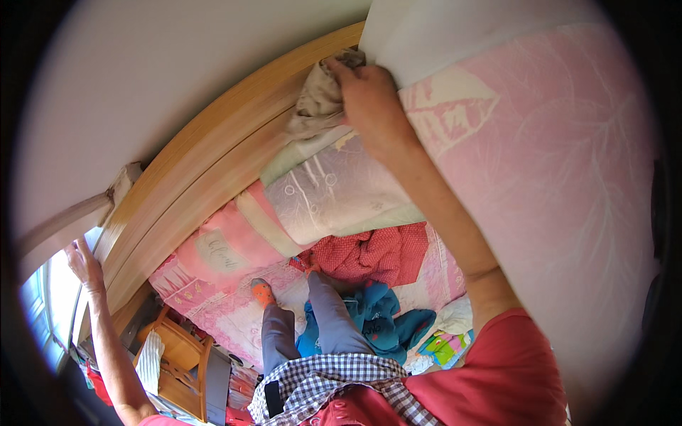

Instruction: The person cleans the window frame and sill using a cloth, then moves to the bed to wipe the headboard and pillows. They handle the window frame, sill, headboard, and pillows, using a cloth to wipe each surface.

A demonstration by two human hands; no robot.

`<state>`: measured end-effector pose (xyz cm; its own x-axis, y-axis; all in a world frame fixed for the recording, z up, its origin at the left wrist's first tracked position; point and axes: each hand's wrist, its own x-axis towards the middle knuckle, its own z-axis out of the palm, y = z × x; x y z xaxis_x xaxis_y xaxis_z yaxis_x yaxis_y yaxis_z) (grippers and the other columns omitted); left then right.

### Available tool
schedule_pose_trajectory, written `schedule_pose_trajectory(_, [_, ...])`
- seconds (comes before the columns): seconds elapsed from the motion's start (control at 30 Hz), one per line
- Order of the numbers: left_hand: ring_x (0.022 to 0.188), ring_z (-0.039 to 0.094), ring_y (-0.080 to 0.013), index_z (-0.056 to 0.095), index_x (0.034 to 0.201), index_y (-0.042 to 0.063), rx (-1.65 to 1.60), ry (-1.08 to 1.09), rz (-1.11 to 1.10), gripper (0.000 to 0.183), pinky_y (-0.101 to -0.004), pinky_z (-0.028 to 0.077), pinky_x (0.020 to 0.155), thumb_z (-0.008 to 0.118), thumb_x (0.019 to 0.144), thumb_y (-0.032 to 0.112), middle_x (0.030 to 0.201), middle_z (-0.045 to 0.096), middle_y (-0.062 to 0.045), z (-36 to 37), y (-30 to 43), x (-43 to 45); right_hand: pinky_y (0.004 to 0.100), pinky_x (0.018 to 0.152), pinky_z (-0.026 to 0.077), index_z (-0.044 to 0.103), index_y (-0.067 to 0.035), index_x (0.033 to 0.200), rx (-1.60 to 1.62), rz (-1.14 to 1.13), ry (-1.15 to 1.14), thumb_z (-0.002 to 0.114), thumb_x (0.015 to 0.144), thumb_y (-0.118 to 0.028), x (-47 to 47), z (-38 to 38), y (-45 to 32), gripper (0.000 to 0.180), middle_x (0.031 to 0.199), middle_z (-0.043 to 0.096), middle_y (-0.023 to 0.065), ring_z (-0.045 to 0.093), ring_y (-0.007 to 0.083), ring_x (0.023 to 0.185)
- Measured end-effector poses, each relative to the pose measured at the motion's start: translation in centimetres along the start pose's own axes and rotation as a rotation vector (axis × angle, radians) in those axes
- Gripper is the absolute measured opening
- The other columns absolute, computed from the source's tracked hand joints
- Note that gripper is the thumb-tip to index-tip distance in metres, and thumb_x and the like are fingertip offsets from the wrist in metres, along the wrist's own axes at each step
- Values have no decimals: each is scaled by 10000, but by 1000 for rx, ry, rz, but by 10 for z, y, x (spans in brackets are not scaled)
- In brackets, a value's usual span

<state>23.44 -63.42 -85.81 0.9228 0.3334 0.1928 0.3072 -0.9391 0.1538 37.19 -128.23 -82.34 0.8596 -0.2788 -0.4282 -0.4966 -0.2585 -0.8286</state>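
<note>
My right hand [370,101] is closed around a crumpled grey-brown cloth [319,98]. The cloth lies against the upper part of a wooden headboard [213,144], near its right end, where it meets a pale wall. Far to the left, my left hand [87,269] is raised beside the bright window [58,287], at the headboard's left end. Its fingers look spread and hold nothing; whether they press on the window edge cannot be told. Below the right hand rest a lilac pillow [341,191] and a pink pillow [197,250] that bears writing.
I stand on a bed with a pink patterned sheet [234,309]. Around my feet lie a red textured cloth [383,255] and a blue garment [378,319]. A wooden chair [186,362] stands at lower left. A pink leaf-patterned surface [533,160] rises at right.
</note>
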Motion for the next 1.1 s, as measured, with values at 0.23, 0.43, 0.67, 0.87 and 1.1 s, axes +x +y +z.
schedule_pose_trajectory(0.23, [818,619,-270,537,1283,16,-90,26,39,639,-463,501,762,454,995,580,1022,617,-181,-5,60,4,287,754,513,684,5,989,-51,128,-882,614,992,-322,-33,-43,3,334,892,675,41,625,124,789])
schedule_pose_trajectory(0.43, [930,604,-260,584,1247,44,-159,65,68,681,-415,502,823,459,981,658,1095,612,-141,-8,72,2,297,776,512,681,8,1120,-247,196,-1454,661,959,-412,-149,-26,69,450,932,688,32,598,96,856])
schedule_pose_trajectory(0.67, [983,593,-255,605,1159,-17,-651,239,428,316,-364,498,852,561,1017,263,1111,616,-139,-34,133,-43,338,711,499,689,7,1046,-432,460,-1212,696,933,-395,-291,-117,172,417,848,668,41,583,116,797])
schedule_pose_trajectory(0.87, [988,680,-310,650,1168,16,-1032,-270,1326,470,-407,582,763,792,794,263,1114,685,-164,-147,399,-186,288,694,488,705,8,1038,-292,643,-498,723,895,-272,-369,-213,217,315,884,684,25,596,100,797])
schedule_pose_trajectory(1.1, [1172,583,-415,597,1244,-40,-796,-93,1553,487,-486,460,1011,676,894,290,1265,613,-259,-153,648,-181,264,570,463,686,-17,963,88,585,-151,746,882,-266,-423,-183,245,269,790,666,20,596,84,662])
